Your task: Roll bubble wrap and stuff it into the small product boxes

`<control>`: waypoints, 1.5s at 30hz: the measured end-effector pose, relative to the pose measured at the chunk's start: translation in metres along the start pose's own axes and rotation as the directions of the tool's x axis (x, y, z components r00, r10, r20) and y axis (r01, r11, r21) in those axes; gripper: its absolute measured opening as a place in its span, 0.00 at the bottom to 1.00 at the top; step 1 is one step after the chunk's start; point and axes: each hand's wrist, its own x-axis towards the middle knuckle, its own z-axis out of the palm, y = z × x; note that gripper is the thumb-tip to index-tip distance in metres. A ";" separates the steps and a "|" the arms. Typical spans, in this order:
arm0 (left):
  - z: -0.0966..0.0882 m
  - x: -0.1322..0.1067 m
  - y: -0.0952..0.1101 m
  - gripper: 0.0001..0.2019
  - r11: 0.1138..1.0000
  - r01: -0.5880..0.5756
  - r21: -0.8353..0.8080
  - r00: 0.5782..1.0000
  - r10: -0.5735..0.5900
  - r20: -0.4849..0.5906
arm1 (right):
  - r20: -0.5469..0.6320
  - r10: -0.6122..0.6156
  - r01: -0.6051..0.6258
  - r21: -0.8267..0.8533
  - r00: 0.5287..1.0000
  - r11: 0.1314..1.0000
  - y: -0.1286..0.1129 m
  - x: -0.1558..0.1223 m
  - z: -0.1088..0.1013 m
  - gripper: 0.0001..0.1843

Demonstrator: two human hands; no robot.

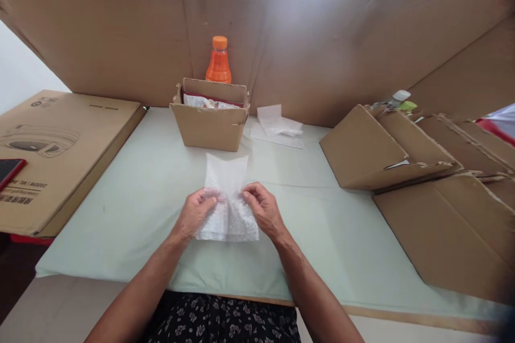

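A translucent bubble wrap bag point(229, 217) is stretched between my two hands, just above the near part of the table. On its left edge my left hand point(196, 211) is closed, thumb on top and fingertips showing faintly through the plastic. My right hand point(263, 209) pinches the right edge at about the same height. The bag's upper end stands up toward the far side, and its lower end hangs toward me. Whether anything lies inside it I cannot tell.
Beyond the bag stands an open cardboard box point(211, 126) holding packets, with an orange bottle point(219, 64) behind it. More plastic bags point(277, 131) lie beside that box. Several cardboard boxes point(446, 225) fill the right side. At left, a large flat carton point(68, 155) carries a phone point(10, 170).
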 end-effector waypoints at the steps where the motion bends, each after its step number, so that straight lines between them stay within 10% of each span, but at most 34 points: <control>1: -0.010 -0.001 -0.001 0.23 1.000 0.003 0.002 0.999 -0.003 -0.041 | -0.035 0.023 -0.023 0.008 0.999 1.000 0.002 0.000 -0.004 0.09; 6: -0.056 -0.004 -0.011 0.27 0.989 0.007 0.148 0.985 0.019 -0.174 | -0.113 0.162 -0.176 -0.127 0.980 0.976 0.031 -0.005 -0.024 0.11; 10: -0.070 -0.015 -0.010 0.32 0.818 -0.116 0.563 0.869 0.358 -0.342 | -0.206 0.107 -0.178 -0.363 0.973 0.914 0.042 -0.015 -0.037 0.16; 14: -0.061 -0.011 0.002 0.18 0.491 -0.341 0.802 0.757 0.649 -0.076 | -0.024 -0.147 0.112 -0.530 0.989 0.841 0.022 0.000 -0.011 0.19; 17: -0.054 0.009 0.003 0.15 0.364 -0.457 0.812 0.768 0.622 0.152 | 0.297 -0.210 0.350 -0.574 0.931 0.740 0.012 0.026 0.028 0.23; 21: -0.067 0.037 -0.007 0.14 0.404 -0.462 0.790 0.839 0.487 0.242 | 0.494 -0.131 0.448 -0.606 0.860 0.657 0.028 0.043 0.034 0.21; 25: -0.090 0.043 -0.012 0.15 0.483 -0.476 0.735 0.859 0.434 0.272 | 0.397 -0.135 0.391 -0.684 0.908 0.616 0.047 0.017 -0.027 0.20; 28: -0.094 0.042 -0.011 0.17 0.588 -0.476 0.654 0.873 0.403 0.274 | 0.506 -0.132 0.473 -0.639 0.853 0.606 0.042 -0.015 -0.053 0.26; 32: -0.089 0.036 -0.003 0.17 0.655 -0.455 0.603 0.887 0.396 0.238 | 0.624 -0.173 0.565 -0.509 0.762 0.649 0.036 -0.037 -0.030 0.24; 36: -0.103 0.009 0.011 0.22 0.739 -0.340 0.582 0.940 0.256 0.225 | 0.410 -0.252 0.411 -0.364 0.877 0.836 0.040 -0.033 -0.006 0.16; 39: -0.119 -0.020 0.019 0.31 0.818 -0.303 0.489 0.935 0.155 0.320 | 0.174 -0.070 0.109 -0.226 0.982 0.968 0.035 -0.029 -0.009 0.13; 45: -0.092 -0.034 0.009 0.33 0.780 -0.187 0.598 0.982 0.134 0.132 | 0.109 0.134 -0.119 -0.134 0.985 0.984 0.027 -0.018 -0.014 0.14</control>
